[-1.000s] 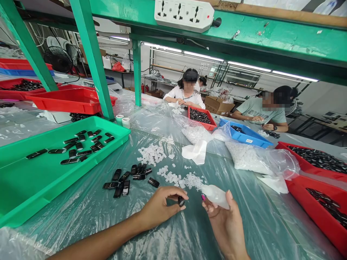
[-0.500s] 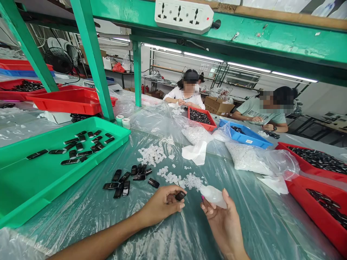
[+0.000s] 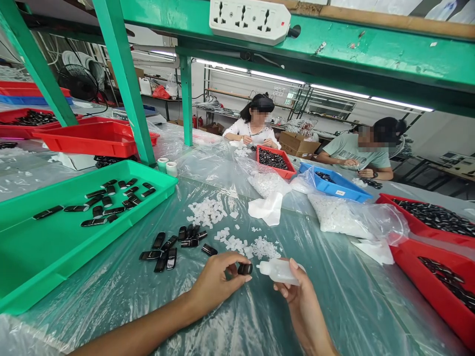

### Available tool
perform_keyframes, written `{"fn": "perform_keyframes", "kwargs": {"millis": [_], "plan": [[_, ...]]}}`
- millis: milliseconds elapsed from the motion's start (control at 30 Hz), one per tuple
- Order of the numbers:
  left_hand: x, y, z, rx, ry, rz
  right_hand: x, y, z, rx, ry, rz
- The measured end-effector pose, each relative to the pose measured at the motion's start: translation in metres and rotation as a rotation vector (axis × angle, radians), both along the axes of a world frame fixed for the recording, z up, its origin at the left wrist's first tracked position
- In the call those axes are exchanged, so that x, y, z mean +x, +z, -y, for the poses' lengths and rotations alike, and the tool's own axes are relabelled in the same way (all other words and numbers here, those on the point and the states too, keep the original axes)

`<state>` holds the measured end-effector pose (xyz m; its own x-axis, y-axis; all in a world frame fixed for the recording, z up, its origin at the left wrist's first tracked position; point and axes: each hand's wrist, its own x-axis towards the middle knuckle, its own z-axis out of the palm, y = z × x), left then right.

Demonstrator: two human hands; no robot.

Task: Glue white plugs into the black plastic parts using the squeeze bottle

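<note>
My left hand (image 3: 218,279) pinches a small black plastic casing (image 3: 244,269) between thumb and fingers, its end turned to the right. In my right hand (image 3: 306,301) lies a translucent white squeeze bottle (image 3: 280,271), tilted nearly level, with its narrow nozzle close to the casing but apart from it. Beyond my hands sit small white pieces (image 3: 264,248) in a loose heap, and a larger group of white pieces (image 3: 207,212) is farther back. Several black casings (image 3: 171,258) lie in a cluster left of those heaps.
A green tray (image 3: 148,217) with several black casings stands at the left. Red trays (image 3: 415,262) of black parts line the right. Bags of white pieces (image 3: 336,217) and a blue tray (image 3: 349,192) are farther back. Two people work across the table. A green shelf beam (image 3: 334,49) crosses above.
The squeeze bottle in my right hand has swung to point its nozzle left, toward the casing. My left hand has turned the casing slightly.
</note>
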<state>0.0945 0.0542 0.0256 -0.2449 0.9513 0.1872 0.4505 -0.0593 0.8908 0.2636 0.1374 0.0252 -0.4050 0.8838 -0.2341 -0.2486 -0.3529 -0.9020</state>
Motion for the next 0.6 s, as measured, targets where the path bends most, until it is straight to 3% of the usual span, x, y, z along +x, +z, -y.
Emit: {"fn": "perform_keyframes", "kwargs": {"millis": [333, 600], "plan": [[0.0, 0.0, 0.0, -0.003, -0.032, -0.047, 0.0, 0.004, 0.003, 0.14, -0.019, 0.178], [0.0, -0.002, 0.0, 0.026, -0.062, -0.11, 0.001, 0.011, 0.009, 0.381, -0.085, 0.298]]}}
